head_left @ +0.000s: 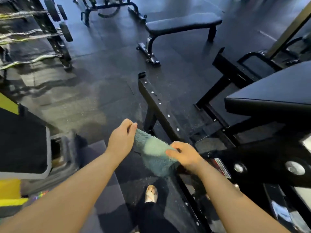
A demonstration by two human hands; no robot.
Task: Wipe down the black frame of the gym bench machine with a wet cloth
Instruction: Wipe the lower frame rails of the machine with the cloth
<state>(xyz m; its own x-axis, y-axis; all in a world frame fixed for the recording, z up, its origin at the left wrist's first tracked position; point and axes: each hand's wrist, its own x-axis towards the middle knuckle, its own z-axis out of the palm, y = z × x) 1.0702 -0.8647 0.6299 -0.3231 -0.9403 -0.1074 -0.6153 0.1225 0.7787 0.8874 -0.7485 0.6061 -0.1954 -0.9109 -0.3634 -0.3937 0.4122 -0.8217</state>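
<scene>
A flat black padded bench [183, 22] stands on the dark rubber floor [94, 68] — to its left a rack of chrome curl bars [32, 36], and near the lower left a yellow-and-black machine [20, 148].

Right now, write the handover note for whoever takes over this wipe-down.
Left hand: pinches the far edge of the cloth.
Right hand: grips the cloth's near edge. The cloth is stretched between both hands, in the air just left of the frame.
Frame: the black bolted rail runs away from the hands towards the floor; the padded seat is to its right.
Done: cloth in hand; I cannot tell whether any part has been wiped.
Left: lay the cloth on the rail and wipe along it, then probably the legs and lower bars.
</scene>
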